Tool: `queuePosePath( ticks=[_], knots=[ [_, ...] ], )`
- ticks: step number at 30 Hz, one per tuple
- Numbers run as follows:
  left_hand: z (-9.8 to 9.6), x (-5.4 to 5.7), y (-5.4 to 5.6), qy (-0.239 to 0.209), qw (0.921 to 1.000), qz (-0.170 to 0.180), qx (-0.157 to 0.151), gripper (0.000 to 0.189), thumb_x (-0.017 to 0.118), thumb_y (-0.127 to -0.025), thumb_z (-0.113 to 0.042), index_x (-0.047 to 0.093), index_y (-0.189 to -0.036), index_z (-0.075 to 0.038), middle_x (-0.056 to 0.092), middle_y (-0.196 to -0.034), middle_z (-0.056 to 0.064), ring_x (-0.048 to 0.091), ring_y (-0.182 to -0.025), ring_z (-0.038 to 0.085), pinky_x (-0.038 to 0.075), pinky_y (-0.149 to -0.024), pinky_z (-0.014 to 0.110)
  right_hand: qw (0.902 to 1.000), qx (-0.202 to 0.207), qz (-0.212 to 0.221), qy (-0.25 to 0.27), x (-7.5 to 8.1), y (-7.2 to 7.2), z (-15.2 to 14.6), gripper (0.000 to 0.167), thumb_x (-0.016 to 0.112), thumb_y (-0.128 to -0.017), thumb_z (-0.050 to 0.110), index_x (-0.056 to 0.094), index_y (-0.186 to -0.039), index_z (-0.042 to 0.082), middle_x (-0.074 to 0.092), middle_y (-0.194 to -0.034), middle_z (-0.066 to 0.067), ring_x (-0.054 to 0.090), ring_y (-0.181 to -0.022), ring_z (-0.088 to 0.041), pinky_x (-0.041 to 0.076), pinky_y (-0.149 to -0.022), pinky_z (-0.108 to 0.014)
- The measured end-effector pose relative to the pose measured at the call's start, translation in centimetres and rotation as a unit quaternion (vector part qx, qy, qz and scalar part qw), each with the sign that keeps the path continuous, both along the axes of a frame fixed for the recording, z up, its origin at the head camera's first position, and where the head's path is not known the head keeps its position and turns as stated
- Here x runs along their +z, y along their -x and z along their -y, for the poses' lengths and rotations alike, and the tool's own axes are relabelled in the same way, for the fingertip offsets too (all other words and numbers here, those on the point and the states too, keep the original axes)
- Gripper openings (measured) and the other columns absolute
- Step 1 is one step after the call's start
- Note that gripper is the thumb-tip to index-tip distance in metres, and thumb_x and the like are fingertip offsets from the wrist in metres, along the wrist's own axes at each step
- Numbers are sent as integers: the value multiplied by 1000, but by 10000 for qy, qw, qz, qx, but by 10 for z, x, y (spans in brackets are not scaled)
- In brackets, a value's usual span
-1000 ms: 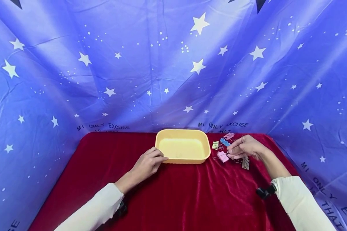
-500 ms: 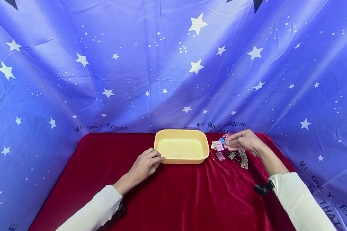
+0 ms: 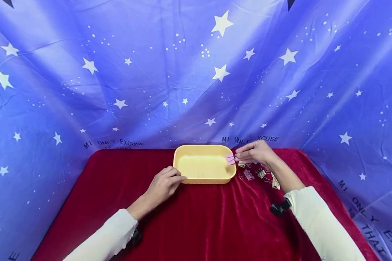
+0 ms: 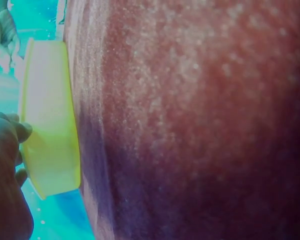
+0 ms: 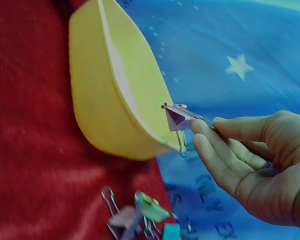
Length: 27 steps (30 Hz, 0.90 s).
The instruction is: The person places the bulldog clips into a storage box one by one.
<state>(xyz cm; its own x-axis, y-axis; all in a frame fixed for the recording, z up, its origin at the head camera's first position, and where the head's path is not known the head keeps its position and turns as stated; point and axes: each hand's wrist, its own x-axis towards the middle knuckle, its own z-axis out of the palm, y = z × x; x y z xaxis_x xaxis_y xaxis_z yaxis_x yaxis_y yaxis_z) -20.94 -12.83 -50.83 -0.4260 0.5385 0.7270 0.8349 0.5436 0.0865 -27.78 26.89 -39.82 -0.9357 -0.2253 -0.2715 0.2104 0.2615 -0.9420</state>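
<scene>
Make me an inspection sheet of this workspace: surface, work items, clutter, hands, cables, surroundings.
Surface: red cloth, creased in front of the tray's right end.
Work items: yellow tray, upright, no clip seen lying in it; loose binder clips on the cloth to its right, count unclear because the right hand hides some.
Clutter: nothing seen.
Left hand: the left hand holds the tray's rim at its near left corner.
Right hand: the right hand pinches a pink clip by a wire handle at the tray's right end.
Cables: nothing seen.
Surroundings: blue curtain with white stars and dark lettering.
</scene>
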Motion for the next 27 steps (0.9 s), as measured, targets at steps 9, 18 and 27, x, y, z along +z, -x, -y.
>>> queuePosePath(
  ticks=[9, 18, 27],
  knots=[
    [-1, 1, -1, -76, 9999, 68, 42, 25, 88, -87, 7, 89, -103, -12, 77, -94, 0, 70, -93, 18, 59, -81, 34, 9992, 244, -115, -280, -14, 5, 54, 38, 81, -94, -12, 71, -129, -22, 85, -103, -25, 85, -80, -18, 71, -84, -38],
    [-2, 3, -1, -114, 9997, 179, 110, 24, 87, -86, 8, 90, -102, -10, 76, -94, 0, 69, -94, 19, 59, -81, 34, 9979, 363, -213, -485, -27, 2, 102, 34, 81, -92, -13, 74, -123, -22, 83, -108, -31, 85, -78, -20, 72, -79, -36],
    [-1, 2, -1, -72, 9997, 232, 47, 26, 86, -85, 10, 89, -102, -10, 76, -94, 1, 68, -94, 19, 59, -81, 35, 9935, 524, -519, -865, -38, -3, 146, 21, 85, -87, -9, 83, -107, -13, 85, -100, -24, 82, -70, -17, 71, -73, -33]
  ],
)
